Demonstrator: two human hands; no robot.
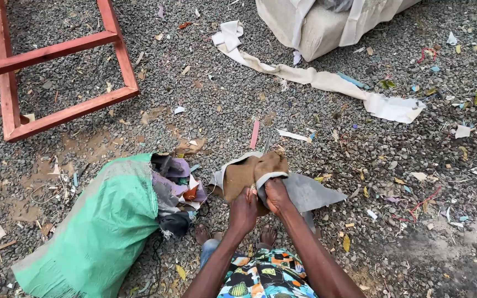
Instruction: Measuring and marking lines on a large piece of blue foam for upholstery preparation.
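Both hands grip a brown fabric scrap with a pale grey backing (255, 171) low over the gravel ground (222, 105) — the left hand (243, 211) clenched on its lower edge, the right hand (276, 196) pinching it just beside. A green woven sack stuffed with cloth offcuts (103, 221) lies to the left; a red wooden frame (56, 72) stands toward the upper left corner, and a long cream cloth strip (310, 77) trails across the top.

Crumpled brown-and-grey fabric piece (260, 176), held aloft

green sack (92, 232) blocks left, gravel (393, 221) right seemingly open
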